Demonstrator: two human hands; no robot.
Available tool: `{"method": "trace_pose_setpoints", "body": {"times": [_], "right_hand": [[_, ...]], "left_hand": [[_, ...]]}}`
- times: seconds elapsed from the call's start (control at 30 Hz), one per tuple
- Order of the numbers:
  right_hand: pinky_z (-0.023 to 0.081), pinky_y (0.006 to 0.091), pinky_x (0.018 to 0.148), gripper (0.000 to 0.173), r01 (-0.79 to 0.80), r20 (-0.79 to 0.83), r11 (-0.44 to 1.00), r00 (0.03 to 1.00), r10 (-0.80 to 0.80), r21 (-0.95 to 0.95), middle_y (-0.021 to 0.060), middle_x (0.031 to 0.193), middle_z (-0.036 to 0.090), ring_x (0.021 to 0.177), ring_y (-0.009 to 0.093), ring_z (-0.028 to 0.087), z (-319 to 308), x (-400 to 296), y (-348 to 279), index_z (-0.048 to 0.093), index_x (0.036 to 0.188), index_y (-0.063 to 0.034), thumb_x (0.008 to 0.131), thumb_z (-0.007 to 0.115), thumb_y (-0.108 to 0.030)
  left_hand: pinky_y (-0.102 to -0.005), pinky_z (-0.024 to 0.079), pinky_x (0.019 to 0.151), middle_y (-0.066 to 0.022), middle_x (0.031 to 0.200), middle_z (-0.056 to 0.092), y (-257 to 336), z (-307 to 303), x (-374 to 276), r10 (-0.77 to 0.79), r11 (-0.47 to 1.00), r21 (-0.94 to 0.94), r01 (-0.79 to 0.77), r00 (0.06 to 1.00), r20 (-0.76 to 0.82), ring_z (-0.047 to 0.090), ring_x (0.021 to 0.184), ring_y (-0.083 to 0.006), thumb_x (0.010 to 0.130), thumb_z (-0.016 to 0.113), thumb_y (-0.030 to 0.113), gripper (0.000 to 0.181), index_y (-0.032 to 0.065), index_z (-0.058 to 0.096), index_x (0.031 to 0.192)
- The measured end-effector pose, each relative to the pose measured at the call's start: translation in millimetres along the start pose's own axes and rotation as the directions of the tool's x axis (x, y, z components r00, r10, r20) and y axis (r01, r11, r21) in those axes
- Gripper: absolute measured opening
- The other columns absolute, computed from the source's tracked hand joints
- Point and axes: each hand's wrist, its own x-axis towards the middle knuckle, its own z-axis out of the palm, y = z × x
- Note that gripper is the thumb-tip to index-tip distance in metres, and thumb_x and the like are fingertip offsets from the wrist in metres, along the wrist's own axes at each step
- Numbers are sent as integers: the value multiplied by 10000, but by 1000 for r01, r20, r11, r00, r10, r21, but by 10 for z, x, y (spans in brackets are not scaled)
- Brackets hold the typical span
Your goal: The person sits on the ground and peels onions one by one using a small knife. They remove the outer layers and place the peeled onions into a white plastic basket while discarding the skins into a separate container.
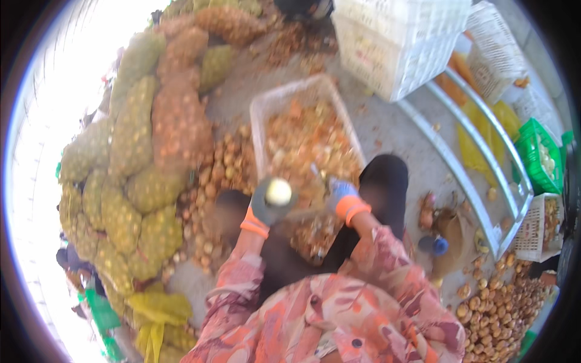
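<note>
A pale peeled onion [278, 192] rests in my left hand [270, 204], which wears a dark grey-green glove with an orange cuff. To its right my right hand [343, 193], in a bluish glove with an orange cuff, is closed around a small knife [317, 172]; motion blur hides most of the blade. Both hands are over the near end of a white plastic tub [260, 149]. Inside the tub lies a thick layer of onion skins [313, 136]. Unpeeled onions [231, 159] are heaped on the floor along the tub's left side.
Full mesh sacks of onions [131, 136] are piled at the left. White crates [386, 50] are stacked at the upper right, beside a metal frame [463, 122]. A green crate [538, 156] contains pale onions. More onions [494, 313] cover the lower right floor. Another person [75, 265] appears at far left.
</note>
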Motion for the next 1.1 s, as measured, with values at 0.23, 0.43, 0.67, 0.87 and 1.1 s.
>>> {"method": "trace_pose_setpoints", "body": {"times": [0.23,0.43,0.67,0.87,1.1], "right_hand": [[492,473,783,458,-177,11,981,984,176,74,245,980,640,931,401,621,-53,119,-80,459,1215,-64,769,543,-129],[473,484,827,461,-238,77,969,969,233,62,230,1012,635,974,391,610,-46,141,-167,467,1221,-124,770,561,-142],[468,453,846,556,-214,144,976,968,206,41,258,1040,614,996,414,590,7,141,-113,387,1275,-50,785,607,-193],[466,452,845,688,-1,126,998,992,-7,68,258,1081,601,1002,418,581,212,140,-180,286,1381,-93,781,608,-188],[464,436,879,740,190,-26,974,982,-188,127,286,1160,562,1048,426,562,650,379,-388,282,1409,-35,768,624,-171]], "left_hand": [[-489,531,841,-90,973,640,1607,1701,853,65,996,45,-80,961,270,627,925,-266,871,640,325,346,85,572,1111],[-428,508,905,-146,1123,602,2464,3268,403,316,833,123,-540,645,696,623,954,-288,891,588,306,477,-2,483,1239],[-382,528,856,-81,1094,605,1704,1345,583,139,839,482,-251,957,256,606,996,-208,882,607,171,401,12,504,1235],[-379,524,686,-61,901,585,1394,-1699,118,262,944,282,-171,909,-324,599,779,-235,819,680,257,369,84,563,1123],[-402,490,599,-81,805,569,-306,-4203,-1297,-110,990,-43,136,530,-841,568,713,-254,781,708,346,367,118,566,1032]]}}
